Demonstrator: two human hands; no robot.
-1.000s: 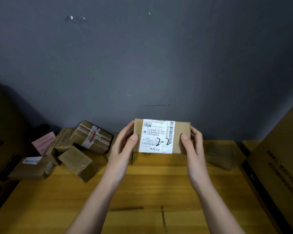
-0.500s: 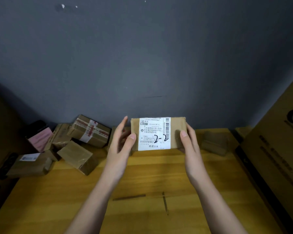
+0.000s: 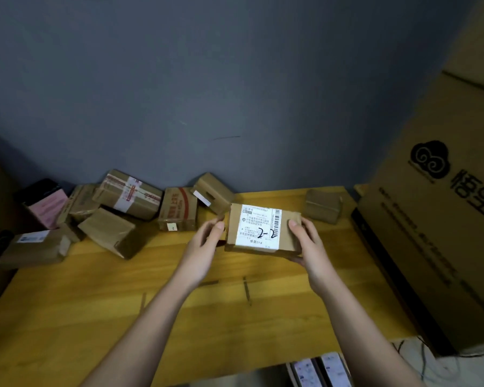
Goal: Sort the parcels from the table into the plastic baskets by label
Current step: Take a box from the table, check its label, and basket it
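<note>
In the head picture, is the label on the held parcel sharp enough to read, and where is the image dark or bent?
Head view: the label on the held parcel shows a handwritten "2-2" clearly, the small print is soft; the left parcels lie in dim shadow; wide-angle distortion tilts the big carton at right.

Dull grey-blue painted wall (image 3: 235, 79) behind worktop. Large brown cardboard carton with black cloud logo (image 3: 442, 219) stands at right, beside worktop edge.
</note>
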